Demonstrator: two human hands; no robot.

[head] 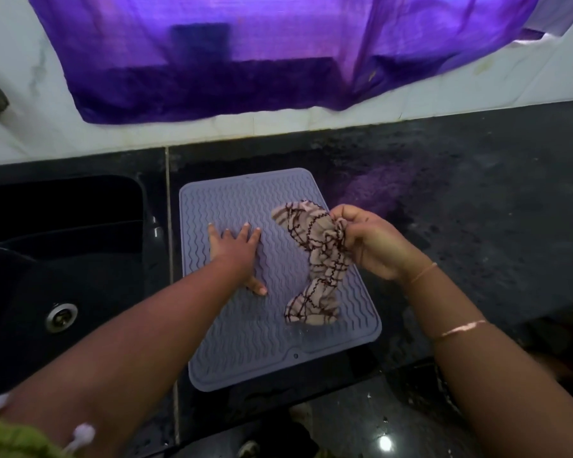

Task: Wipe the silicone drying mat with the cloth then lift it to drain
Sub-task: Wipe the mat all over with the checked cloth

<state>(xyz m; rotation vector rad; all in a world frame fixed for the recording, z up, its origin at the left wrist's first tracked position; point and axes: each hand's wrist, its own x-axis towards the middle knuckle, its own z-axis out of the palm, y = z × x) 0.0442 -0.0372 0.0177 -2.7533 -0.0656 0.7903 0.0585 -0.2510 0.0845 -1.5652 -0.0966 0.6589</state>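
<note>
Head view: the silicone drying mat point(278, 345) lies flat on the dark desk point(477, 209), the left hand point(235, 252) pressed on it, fingers spread — gripping nothing. At the mat's 3 o'clock edge the right hand point(374, 242) bunches the checked cloth point(321, 259) in its grip, and the cloth's tail trails onto the ridges. The mat looks floppy and probably slick — take a corner. The sink point(63, 233) at 9 o'clock is too dark to see into beyond its drain point(61, 316).
</note>
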